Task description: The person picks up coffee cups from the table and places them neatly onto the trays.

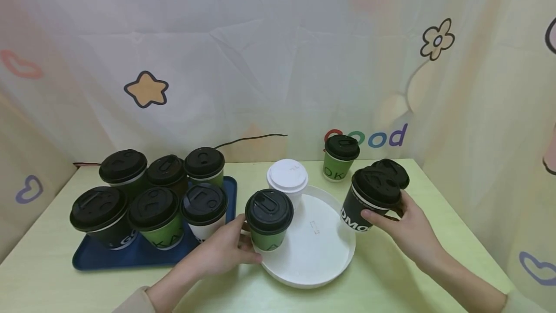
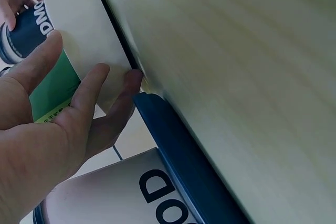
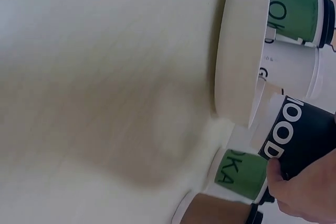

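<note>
My right hand [image 1: 414, 228] grips a dark paper cup [image 3: 304, 135] with white lettering and a black lid, tilted and raised beside the right rim of the round white tray [image 1: 319, 260]. At the tray's left side, my left hand [image 1: 221, 250] has its fingers loosely extended. In the left wrist view, its fingertips [image 2: 100, 72] are at the tray's outer wall and its thumb is beside a green cup [image 2: 55, 90]. That green cup, with a black lid, stands upright on the tray's left part. Behind it is a white cup [image 1: 287, 177] with a white lid.
On the left, a blue tray [image 1: 232, 197] carries several black-lidded cups, including a white one [image 1: 204, 206] close to my left hand. A green cup [image 1: 339, 161] stands at the back right. A brown cup [image 3: 215, 211] is partly hidden behind the dark cup. Curtains border the table.
</note>
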{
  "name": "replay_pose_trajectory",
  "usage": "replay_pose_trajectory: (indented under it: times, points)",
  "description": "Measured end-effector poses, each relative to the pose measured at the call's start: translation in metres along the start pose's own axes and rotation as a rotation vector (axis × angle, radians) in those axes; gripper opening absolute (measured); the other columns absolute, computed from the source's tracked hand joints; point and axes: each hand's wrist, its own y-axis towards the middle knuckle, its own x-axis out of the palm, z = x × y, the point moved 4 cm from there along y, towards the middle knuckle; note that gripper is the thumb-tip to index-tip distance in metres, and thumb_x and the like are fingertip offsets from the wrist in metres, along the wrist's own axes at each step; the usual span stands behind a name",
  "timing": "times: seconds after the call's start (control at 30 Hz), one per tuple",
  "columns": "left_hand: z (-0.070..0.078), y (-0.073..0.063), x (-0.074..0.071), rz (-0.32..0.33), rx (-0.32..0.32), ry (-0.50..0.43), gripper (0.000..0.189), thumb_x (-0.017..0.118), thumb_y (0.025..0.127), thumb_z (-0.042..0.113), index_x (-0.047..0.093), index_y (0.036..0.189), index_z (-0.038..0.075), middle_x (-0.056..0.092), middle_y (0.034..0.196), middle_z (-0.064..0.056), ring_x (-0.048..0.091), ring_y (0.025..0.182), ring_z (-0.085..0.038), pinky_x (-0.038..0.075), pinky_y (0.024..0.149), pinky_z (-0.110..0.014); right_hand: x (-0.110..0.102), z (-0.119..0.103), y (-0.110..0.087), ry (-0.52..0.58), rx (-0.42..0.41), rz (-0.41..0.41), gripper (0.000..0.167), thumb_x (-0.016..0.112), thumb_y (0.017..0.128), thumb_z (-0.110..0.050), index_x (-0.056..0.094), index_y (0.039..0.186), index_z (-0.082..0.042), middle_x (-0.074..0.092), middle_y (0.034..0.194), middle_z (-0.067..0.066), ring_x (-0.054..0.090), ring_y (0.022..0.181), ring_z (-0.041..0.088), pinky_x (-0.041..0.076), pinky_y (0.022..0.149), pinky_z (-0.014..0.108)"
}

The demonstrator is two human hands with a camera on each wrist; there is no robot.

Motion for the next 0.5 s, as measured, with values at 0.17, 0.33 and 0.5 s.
replay_pose_trajectory:
  times: [0.17,0.33,0.5]
  points:
    - [-0.001,0.001,0.0,-0.003,0.017,0.008,0.07,0.089,0.079,0.008,0.049,0.136,-0.001,0.061,0.124,-0.017,0.064,0.113,-0.034,0.056,0.09,-0.044,0.023,-0.008,0.009,0.043,-0.02,-0.054,0.086,0.086,0.087,-0.027,0.035,0.153,-0.005,0.055,0.14,0.016,0.051,0.129,0.03,0.048,0.102,0.038]
    - [-0.002,0.001,0.0,-0.006,0.029,0.006,0.069,0.089,0.08,0.008,0.049,0.136,-0.002,0.061,0.124,-0.016,0.064,0.113,-0.034,0.056,0.09,-0.044,0.042,-0.009,0.016,0.071,0.0,-0.103,0.088,0.088,0.084,-0.024,0.035,0.151,-0.002,0.056,0.137,0.018,0.051,0.129,0.033,0.046,0.103,0.049]
    - [-0.002,0.001,0.0,-0.01,0.027,0.004,0.07,0.089,0.079,0.008,0.049,0.136,-0.002,0.061,0.125,-0.017,0.064,0.113,-0.034,0.056,0.09,-0.044,0.055,-0.008,0.02,0.04,0.018,-0.141,0.086,0.09,0.082,-0.024,0.038,0.146,0.0,0.055,0.14,0.019,0.047,0.133,0.036,0.043,0.108,0.054]
